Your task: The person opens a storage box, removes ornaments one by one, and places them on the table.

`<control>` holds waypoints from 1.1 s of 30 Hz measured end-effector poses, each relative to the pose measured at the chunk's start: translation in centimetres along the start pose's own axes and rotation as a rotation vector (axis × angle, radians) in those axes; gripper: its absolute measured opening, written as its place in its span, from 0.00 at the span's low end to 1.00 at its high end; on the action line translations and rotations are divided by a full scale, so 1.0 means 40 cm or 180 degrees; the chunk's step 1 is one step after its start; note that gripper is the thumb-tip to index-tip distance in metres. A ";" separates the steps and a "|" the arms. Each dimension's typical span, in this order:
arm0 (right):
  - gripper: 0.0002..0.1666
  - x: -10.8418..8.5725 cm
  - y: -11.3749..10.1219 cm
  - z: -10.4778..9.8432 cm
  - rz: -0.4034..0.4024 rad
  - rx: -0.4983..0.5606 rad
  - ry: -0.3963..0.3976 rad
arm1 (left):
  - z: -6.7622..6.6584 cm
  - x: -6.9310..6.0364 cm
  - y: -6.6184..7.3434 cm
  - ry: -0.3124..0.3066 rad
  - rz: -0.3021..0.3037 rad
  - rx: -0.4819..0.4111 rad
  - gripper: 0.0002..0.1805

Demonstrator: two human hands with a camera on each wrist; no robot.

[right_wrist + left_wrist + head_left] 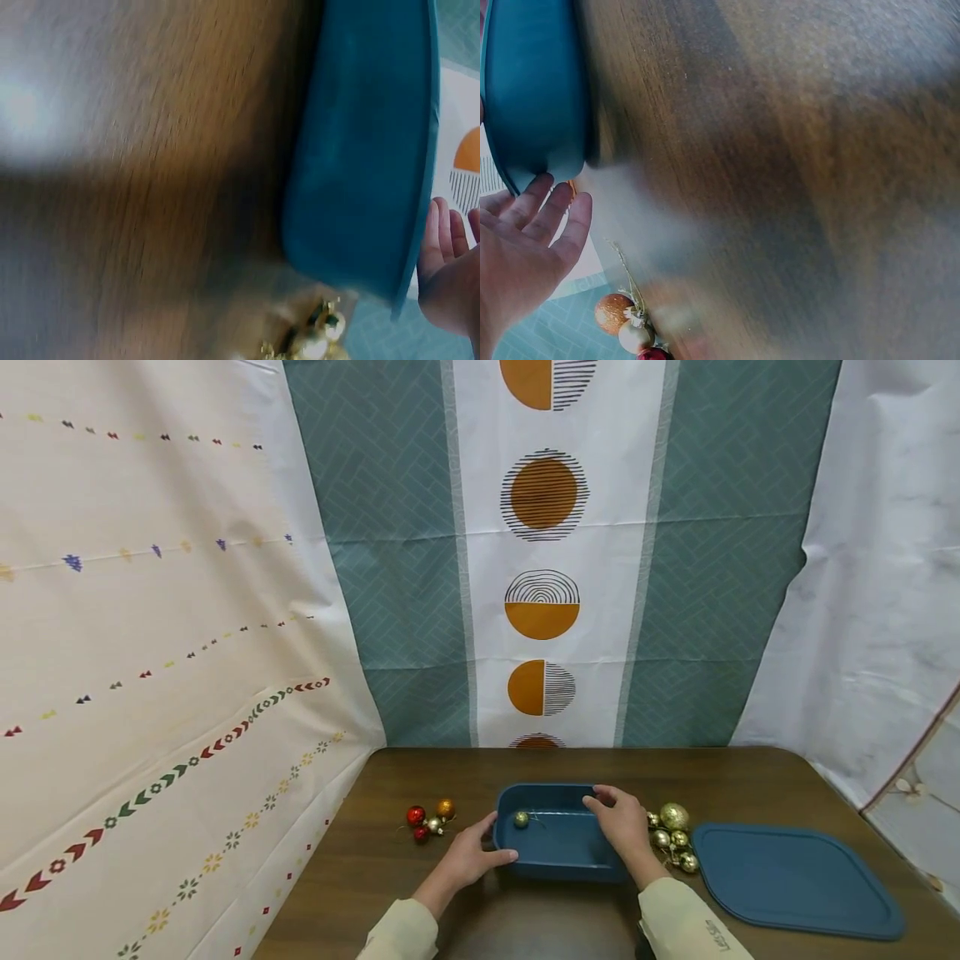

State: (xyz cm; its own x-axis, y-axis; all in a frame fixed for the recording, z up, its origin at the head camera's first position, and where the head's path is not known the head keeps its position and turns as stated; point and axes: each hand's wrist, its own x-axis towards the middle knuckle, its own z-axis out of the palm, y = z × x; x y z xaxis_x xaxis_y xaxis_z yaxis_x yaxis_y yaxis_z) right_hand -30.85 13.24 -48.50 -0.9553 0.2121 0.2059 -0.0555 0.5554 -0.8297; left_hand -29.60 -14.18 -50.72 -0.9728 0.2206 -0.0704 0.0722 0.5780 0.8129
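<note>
A blue rectangular container (pixel 567 870) stands on the table, its open top facing up. Inside it, toward the left, lies a small gold bauble (pixel 521 819) with a string loop. My left hand (pixel 471 856) touches the container's left end with extended fingers, its thumb near the front left corner. The left wrist view shows those fingers (pixel 536 201) against the outer wall. Over the right end is my right hand (pixel 624 825), fingers loosely bent near the back right rim and nothing visible in them. Whether it touches the rim cannot be told.
Left of the container lie several baubles, including a red one (pixel 416 815) and an orange one (pixel 446 808). Several gold baubles (pixel 674 817) cluster by my right hand. A flat blue lid (pixel 798 881) lies farther right on the wooden table (pixel 337 860). Patterned cloths hang behind.
</note>
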 end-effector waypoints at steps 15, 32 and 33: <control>0.22 0.015 -0.018 0.138 0.0051 0.0135 -0.0334 | -0.002 0.003 -0.006 -0.0007 0.0077 -0.0014 0.46; 0.22 0.043 -0.038 0.239 0.0062 0.0094 -0.0933 | -0.004 0.005 -0.005 -0.0069 0.0081 -0.0035 0.45; 0.22 0.043 -0.040 0.244 0.0050 0.0104 -0.0976 | -0.006 0.005 -0.005 -0.0064 0.0076 -0.0026 0.45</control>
State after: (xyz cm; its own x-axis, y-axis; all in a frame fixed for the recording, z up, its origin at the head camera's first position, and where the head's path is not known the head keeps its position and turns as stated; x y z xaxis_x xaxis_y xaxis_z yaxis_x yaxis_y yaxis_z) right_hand -35.25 4.86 -51.88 -0.9989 -0.0348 0.0309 -0.0446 0.5268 -0.8488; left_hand -29.86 -14.44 -50.79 -0.9662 0.2501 -0.0626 0.0934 0.5659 0.8192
